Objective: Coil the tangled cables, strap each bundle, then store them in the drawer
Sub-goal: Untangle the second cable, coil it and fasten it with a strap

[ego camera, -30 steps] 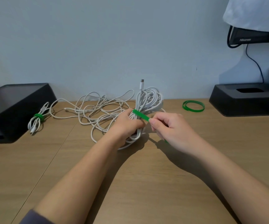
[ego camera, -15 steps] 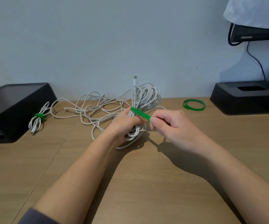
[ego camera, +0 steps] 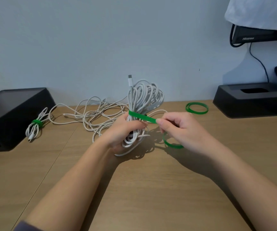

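Left hand grips coil; right hand pinches strap.

Fingers of the left hand disappear behind the coiled white cable bundle. The flat green strap passes round the bundle's far side out of sight, and its loose tail vanishes under the right hand. The black monitor is cut by the right edge and partly covered by a white cloth. The black box is clipped by the left edge. The plug on the small strapped white cable bundle is too small to identify.
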### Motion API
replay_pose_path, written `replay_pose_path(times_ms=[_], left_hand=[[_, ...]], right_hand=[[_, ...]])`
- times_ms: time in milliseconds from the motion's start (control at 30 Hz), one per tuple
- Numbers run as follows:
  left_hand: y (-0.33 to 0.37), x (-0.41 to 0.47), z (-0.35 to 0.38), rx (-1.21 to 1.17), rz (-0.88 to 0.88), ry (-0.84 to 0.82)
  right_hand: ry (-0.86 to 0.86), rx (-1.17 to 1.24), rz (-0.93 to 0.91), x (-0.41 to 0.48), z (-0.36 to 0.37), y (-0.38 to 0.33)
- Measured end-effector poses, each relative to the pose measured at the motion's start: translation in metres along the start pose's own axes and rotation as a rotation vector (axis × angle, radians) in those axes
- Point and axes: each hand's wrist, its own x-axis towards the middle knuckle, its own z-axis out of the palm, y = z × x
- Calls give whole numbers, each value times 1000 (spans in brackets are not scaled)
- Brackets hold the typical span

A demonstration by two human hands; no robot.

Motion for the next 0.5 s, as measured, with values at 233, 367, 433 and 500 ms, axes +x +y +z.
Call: replay_pose_path(times_ms=[233,367,433,500], left_hand=[[-2,-4,5,-123,94,-297],[-1,-6,8,-172,82,-388],[-2,-5,8,-197,81,-428],[-2,-4,7,-195,77,-468]], right_hand=[[40,82,32,3,1,8],[36,89,35,2,1,10],[41,88,26,2,0,10],[60,108,0,3,0,10]])
